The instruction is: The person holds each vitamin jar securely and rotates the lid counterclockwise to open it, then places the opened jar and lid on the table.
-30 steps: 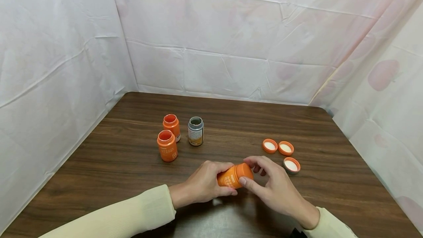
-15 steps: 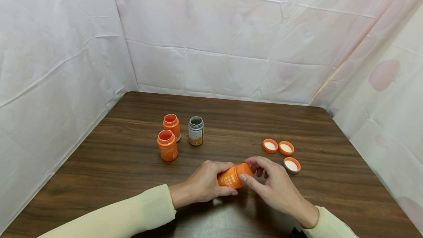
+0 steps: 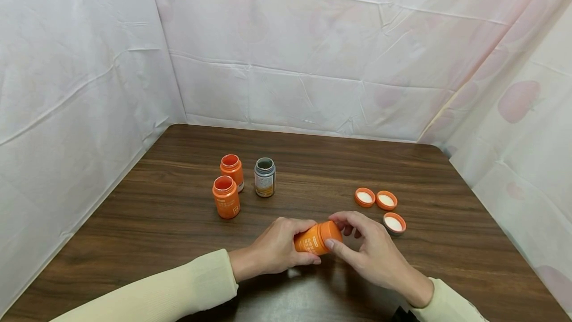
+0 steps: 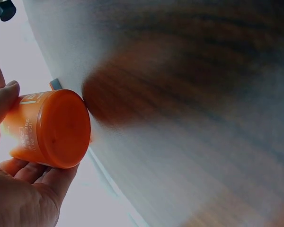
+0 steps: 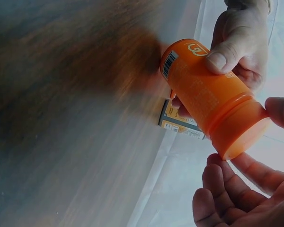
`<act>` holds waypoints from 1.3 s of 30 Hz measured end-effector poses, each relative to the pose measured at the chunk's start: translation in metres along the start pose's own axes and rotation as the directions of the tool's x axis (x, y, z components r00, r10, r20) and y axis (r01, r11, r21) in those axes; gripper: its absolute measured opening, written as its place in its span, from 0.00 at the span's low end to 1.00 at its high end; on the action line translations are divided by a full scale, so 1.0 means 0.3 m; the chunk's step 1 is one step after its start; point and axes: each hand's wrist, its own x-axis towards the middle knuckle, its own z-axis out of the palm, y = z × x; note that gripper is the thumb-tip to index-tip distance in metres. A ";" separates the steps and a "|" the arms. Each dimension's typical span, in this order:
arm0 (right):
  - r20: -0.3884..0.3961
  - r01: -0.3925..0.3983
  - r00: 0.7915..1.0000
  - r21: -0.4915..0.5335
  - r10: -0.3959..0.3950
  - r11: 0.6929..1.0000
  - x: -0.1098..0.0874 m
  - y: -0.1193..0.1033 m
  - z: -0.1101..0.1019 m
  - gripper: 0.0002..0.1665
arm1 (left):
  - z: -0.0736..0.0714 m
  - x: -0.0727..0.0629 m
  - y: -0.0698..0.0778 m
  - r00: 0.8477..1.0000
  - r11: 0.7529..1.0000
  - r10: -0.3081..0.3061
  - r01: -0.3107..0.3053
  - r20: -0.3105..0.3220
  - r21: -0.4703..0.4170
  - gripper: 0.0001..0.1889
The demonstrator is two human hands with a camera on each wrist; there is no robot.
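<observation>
An orange plastic bottle [image 3: 308, 242] is tilted over the near part of the table, its screw cap [image 3: 331, 232] pointing right. My left hand [image 3: 278, 247] grips the body from the left, thumb on the near side. With thumb and fingertips my right hand [image 3: 373, 250] pinches the cap. In the right wrist view the cap [image 5: 241, 130] sits on the bottle's neck, the thumb on one side and fingertips on the other. The left wrist view looks at the bottle's flat base [image 4: 65, 130], close to the tabletop.
On the dark wooden table [image 3: 313, 168] stand two uncapped orange bottles [image 3: 228, 203] and an uncapped grey bottle [image 3: 265, 184]. Right of centre lie two orange caps [image 3: 365, 198] and a grey-sided cap [image 3: 394, 223], white liners up. White sheeting [image 3: 286, 98] borders the table.
My right thumb and fingertips shift slightly on the cap. The left hand, the tilted bottle's body and the things on the table stay in place.
</observation>
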 end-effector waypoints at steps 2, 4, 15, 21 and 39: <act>0.004 0.013 1.000 0.008 -0.013 1.000 0.000 0.001 -0.002 0.20 | 0.000 0.000 0.000 1.000 1.000 -0.001 0.001 0.001 0.002 0.22; 0.005 0.034 0.999 0.010 -0.034 0.999 0.000 0.003 -0.004 0.22 | 0.000 0.000 0.001 1.000 1.000 -0.003 0.003 0.002 0.003 0.22; 0.036 0.106 0.994 0.049 -0.108 0.993 0.003 0.002 -0.017 0.30 | -0.001 0.000 0.000 1.000 1.000 -0.004 0.004 0.012 0.002 0.22; 0.055 0.146 0.987 0.115 -0.153 0.983 0.006 0.006 -0.018 0.33 | 0.000 -0.001 0.000 1.000 1.000 -0.005 0.005 0.009 0.001 0.22; 0.040 0.158 0.986 0.116 -0.164 0.981 0.007 0.005 -0.017 0.34 | -0.002 -0.001 0.001 1.000 1.000 -0.010 0.010 0.007 -0.001 0.22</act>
